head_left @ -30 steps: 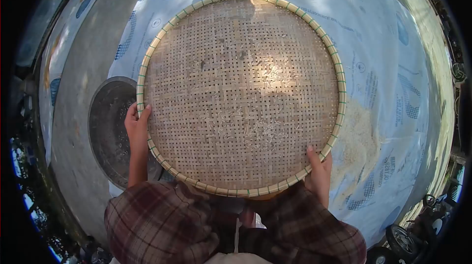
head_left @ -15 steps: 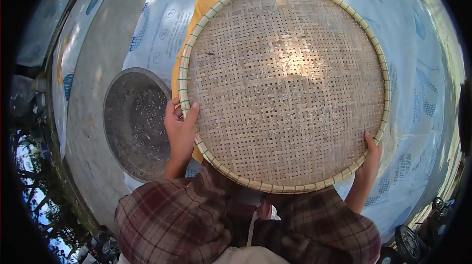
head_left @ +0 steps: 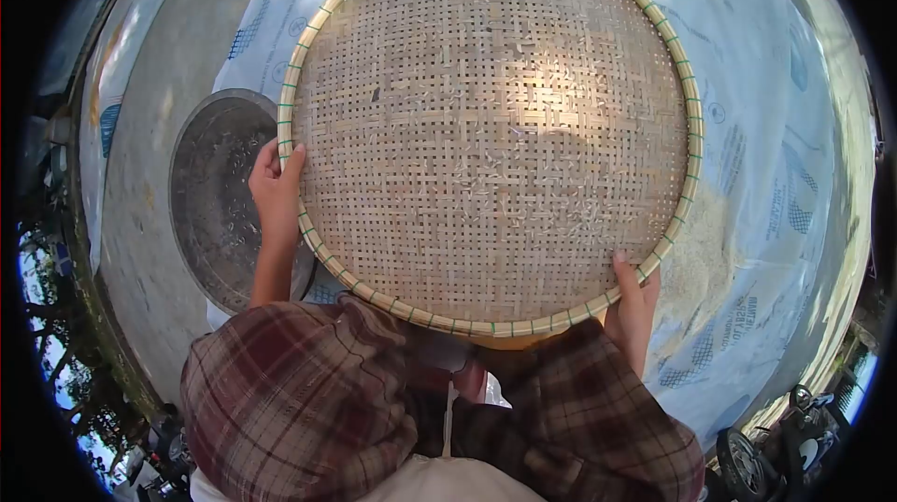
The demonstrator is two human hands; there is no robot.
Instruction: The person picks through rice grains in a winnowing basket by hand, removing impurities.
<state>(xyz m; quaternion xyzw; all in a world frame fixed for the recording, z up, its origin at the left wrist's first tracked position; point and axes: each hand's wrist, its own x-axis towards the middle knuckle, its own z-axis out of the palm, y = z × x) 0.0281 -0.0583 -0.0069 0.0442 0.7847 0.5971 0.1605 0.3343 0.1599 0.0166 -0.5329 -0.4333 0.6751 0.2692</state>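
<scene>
A wide round woven bamboo winnowing tray [head_left: 392, 222] fills the middle of the view, its rim bound with green ties. My left hand [head_left: 275, 186] grips the rim on the left, thumb on top and fingers around the outside. At the lower right, my right hand [head_left: 635, 304] holds the rim too, its thumb over the edge and the fingers hidden underneath. Small pale grains lie scattered over the weave, thicker toward the lower right. Beside my left hand stands a dark grey basin [head_left: 207, 231] with a few grains inside.
Under the tray spreads white-blue printed sheeting [head_left: 747, 184] on concrete ground [head_left: 140, 194]. Some pale grain [head_left: 703, 254] lies on the sheet at the right. Something yellow [head_left: 512, 343] peeks out below the near rim. A motorbike [head_left: 747, 455] shows at the lower right.
The tray has shifted left and looks larger, both hands still on its rim. It now covers part of the basin's right edge. The yellow piece at its left is hidden.
</scene>
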